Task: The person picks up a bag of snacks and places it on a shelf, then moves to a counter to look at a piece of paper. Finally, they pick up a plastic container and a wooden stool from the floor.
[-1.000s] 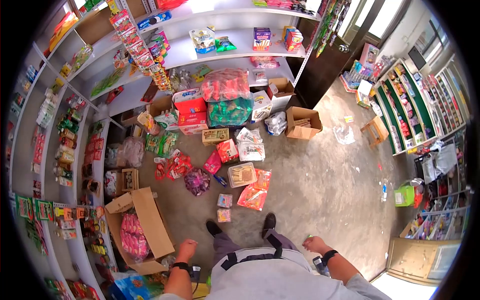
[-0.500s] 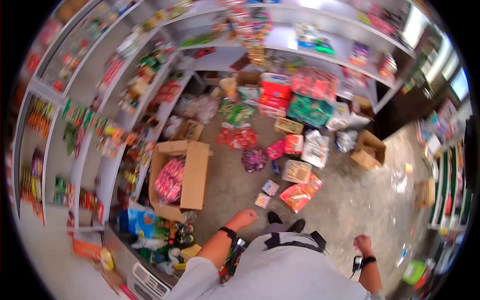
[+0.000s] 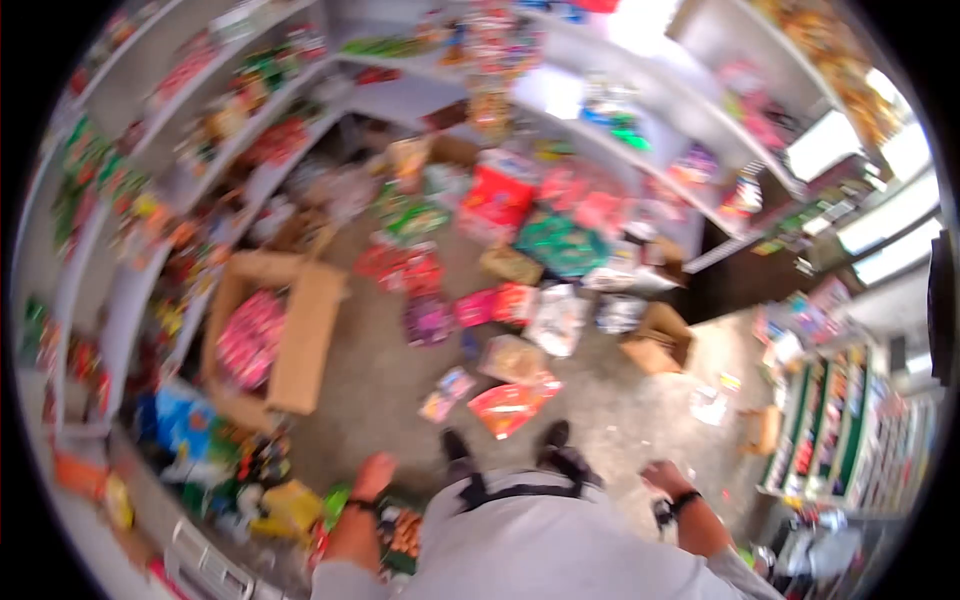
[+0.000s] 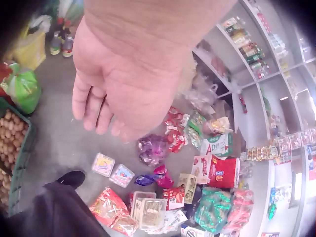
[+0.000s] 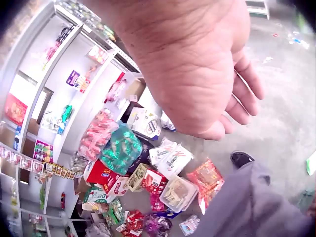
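My left hand (image 3: pixel 372 477) hangs at my side with nothing in it, its fingers loosely bent in the left wrist view. On the other side my right hand (image 3: pixel 665 478) hangs empty too, fingers relaxed. The floor before my feet holds a red packet (image 5: pixel 207 180), a clear plastic tub (image 5: pixel 178 193) of pale sticks and two small square packs, one of them a pinkish pack (image 4: pixel 103 164). Beyond these lie a purple bag (image 4: pixel 153 149) and several red packets (image 3: pixel 400 264). A large cardboard box (image 3: pixel 310 340) with pink packages (image 3: pixel 250 340) stands to the left.
Stocked shelves (image 3: pixel 400 98) line the left and back. A green-wrapped bundle (image 5: pixel 121 148) and an open carton (image 3: pixel 660 340) stand at the back. On the right is a wooden stool (image 3: pixel 762 430). A crate (image 4: pixel 22 163) of brown round items sits on the left.
The head view swung left, then partly back right, and is blurred. Both hands stay empty and shift slightly with the body; the goods on the floor lie as before.
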Demonstrator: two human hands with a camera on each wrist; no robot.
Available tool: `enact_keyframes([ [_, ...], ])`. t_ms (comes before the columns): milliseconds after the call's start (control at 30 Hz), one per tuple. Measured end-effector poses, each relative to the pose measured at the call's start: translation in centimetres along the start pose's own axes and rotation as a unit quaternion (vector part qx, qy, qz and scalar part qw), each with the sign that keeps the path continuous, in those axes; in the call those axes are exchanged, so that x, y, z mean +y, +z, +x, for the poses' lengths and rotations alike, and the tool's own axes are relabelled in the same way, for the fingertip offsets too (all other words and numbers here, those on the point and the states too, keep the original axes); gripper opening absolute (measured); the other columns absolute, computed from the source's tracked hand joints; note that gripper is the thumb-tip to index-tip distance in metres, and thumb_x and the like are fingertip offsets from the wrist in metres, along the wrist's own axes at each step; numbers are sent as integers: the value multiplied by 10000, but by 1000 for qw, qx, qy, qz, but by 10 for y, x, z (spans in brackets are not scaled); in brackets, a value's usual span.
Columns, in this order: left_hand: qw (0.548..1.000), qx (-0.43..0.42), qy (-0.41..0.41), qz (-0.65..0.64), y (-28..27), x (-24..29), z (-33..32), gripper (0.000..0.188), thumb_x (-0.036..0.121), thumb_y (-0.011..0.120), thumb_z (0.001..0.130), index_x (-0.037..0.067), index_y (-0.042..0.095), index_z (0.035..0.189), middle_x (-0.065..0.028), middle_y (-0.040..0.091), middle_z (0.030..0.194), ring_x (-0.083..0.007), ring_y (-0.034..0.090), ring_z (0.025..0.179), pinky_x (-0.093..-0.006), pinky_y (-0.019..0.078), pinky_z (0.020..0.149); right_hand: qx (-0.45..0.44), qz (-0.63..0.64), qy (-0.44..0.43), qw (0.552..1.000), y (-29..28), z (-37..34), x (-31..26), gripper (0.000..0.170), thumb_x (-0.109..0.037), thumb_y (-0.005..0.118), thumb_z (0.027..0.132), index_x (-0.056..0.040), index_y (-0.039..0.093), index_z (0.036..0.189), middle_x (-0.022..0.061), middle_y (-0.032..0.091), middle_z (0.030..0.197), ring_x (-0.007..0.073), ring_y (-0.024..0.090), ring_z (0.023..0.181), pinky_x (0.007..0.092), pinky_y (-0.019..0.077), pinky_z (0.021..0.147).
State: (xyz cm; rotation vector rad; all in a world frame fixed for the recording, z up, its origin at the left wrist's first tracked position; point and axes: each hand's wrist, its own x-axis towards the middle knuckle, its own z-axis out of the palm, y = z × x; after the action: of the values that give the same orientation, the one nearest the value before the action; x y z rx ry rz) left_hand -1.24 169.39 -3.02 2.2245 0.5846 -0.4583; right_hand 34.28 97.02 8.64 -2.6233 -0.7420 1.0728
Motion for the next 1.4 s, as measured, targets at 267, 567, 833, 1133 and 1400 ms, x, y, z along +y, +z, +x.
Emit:
enact_keyframes([
  [267, 849, -78, -404, -330, 27, 67, -8, 140, 139, 591, 866, 38, 666, 804, -115, 671, 745, -252, 651, 627, -379, 491, 502, 21, 83, 116, 990, -214, 167, -53, 287, -371, 613, 843, -107, 724, 861, 162, 696, 787, 372, 672, 821, 440, 529, 759],
  [567, 735, 171, -370, -542, 72, 277, 97, 207, 200, 577, 919, 42, 655, 1028, -63, 653, 877, -197, 619, 753, -362, 494, 634, 48, -217, -148, 964, -368, 496, 116, 298, -285, 585, 824, -26, 729, 796, 228, 709, 866, 413, 687, 815, 518, 544, 766],
  [833, 712, 15, -516, -476, 200, 506, 58, 364, 275, 535, 979, 49, 615, 1253, -121, 683, 1058, -270, 667, 910, -421, 538, 779, 130, 43, 27, 990, -468, 683, 101, 508, -357, 657, 819, -39, 574, 1206, 226, 702, 1045, 421, 668, 996, 528, 530, 850],
  [1133, 636, 75, -596, -484, 203, 614, 45, 364, 259, 552, 987, 81, 600, 1301, -137, 683, 1125, -298, 678, 912, -422, 559, 775, 140, -70, 21, 987, -491, 791, 63, 742, -512, 734, 787, -55, 509, 1327, 197, 730, 999, 378, 708, 934, 487, 571, 773],
  [1400, 589, 122, -620, -504, 211, 677, -25, 375, 246, 567, 994, 109, 587, 1343, -152, 683, 1184, -323, 688, 913, -422, 578, 772, 180, -237, -158, 941, -423, 912, 162, 286, -283, 533, 891, -64, 718, 891, 163, 725, 872, 364, 706, 866, 513, 569, 762],
])
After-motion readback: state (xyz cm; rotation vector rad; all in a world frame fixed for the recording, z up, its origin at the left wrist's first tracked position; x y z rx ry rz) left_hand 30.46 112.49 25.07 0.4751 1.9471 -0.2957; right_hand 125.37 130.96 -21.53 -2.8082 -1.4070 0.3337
